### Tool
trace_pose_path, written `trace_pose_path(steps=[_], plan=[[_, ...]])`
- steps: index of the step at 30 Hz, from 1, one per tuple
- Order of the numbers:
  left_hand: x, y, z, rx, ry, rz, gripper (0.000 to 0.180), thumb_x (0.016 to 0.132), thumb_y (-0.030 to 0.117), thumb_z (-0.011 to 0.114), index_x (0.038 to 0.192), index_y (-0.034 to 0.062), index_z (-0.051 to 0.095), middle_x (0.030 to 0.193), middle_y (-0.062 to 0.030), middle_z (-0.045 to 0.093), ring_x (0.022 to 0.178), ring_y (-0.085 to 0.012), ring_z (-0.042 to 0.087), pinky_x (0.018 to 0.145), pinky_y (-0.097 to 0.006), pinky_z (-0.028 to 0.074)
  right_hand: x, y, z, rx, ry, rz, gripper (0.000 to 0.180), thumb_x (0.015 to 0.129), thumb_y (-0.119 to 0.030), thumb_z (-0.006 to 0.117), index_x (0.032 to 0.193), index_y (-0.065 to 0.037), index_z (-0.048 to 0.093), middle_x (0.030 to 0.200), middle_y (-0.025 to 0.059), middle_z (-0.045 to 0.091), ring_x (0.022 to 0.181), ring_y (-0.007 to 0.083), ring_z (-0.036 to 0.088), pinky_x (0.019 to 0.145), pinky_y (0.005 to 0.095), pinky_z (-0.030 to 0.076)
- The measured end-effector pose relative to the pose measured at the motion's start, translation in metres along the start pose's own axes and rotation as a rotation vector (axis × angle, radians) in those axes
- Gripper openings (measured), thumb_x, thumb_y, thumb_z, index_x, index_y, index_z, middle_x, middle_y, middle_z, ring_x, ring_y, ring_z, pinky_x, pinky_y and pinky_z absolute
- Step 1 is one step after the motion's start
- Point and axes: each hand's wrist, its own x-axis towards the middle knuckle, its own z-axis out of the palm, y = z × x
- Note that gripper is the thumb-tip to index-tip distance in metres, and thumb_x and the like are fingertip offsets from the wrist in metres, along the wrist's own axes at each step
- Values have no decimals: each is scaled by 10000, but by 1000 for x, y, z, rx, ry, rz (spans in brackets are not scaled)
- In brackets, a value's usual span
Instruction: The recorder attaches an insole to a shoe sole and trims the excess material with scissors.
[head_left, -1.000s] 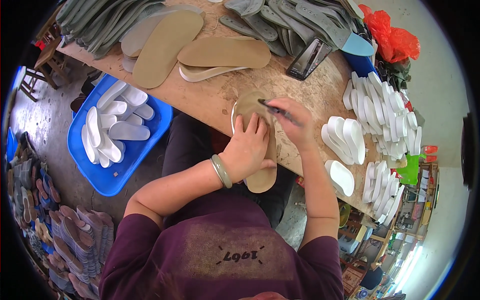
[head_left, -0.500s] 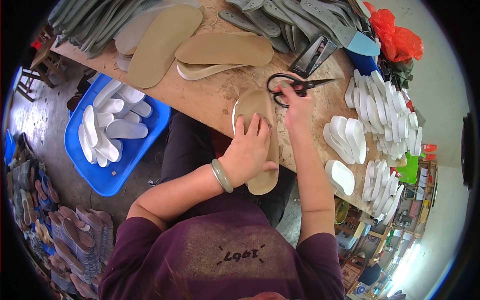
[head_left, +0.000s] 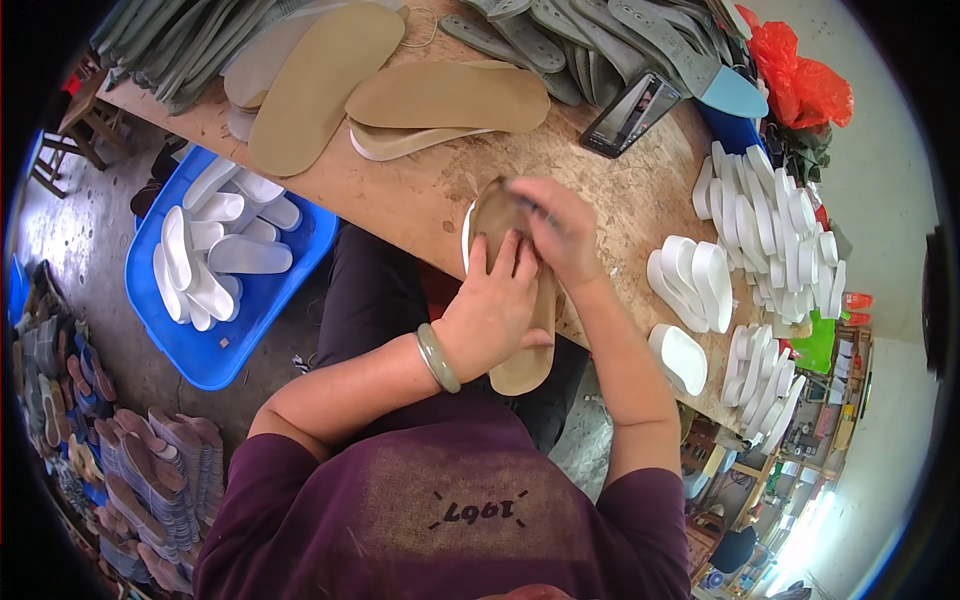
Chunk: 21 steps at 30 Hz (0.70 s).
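Left hand [head_left: 492,310]: fingers spread flat, pressing tan insole [head_left: 520,290] at near edge of wooden table [head_left: 430,200].
Right hand [head_left: 555,225]: blurred, fingers curled over insole's far end; grip unclear.
Blue tub [head_left: 230,335]: smooth white soles, left.
White soles [head_left: 760,230]: stacked right.
Phone [head_left: 632,112]: dark rectangle, beyond.

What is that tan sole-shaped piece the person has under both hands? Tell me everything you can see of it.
The tan insole is a flat, foot-shaped piece that looks like pressed board or leather, matte brown, with a white layer showing along its left edge. It lies lengthwise at the near edge of the wooden worktable, its heel end overhanging toward the person's lap. The left hand presses flat on its middle; the right hand, blurred, covers its toe end.
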Motion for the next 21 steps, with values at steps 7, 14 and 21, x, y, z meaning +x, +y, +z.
trace_pose_path(steps=[7,14,21], plan=[[4,2,4,-16,25,2,880,805,660,607,1297,-69,567,1352,-216,511,1338,-365,418,1090,-567,317,20,8,-23,656,509,570,279,927,21,627,1204,-9,640,945,65,685,798,146,673,753,272,541],[0,1,0,-59,38,19,863,794,649,624,1265,-73,588,1346,-234,510,1335,-379,426,1088,-578,323,-5,-18,2,-306,139,61,174,940,-29,629,1104,0,679,859,83,707,769,115,682,677,275,550],[1,-1,7,1,73,23,860,797,664,611,1248,-68,599,1335,-218,521,1320,-363,441,1079,-547,335,8,-18,3,174,424,596,214,927,-10,628,1138,-12,666,805,55,676,705,127,678,660,263,535]])
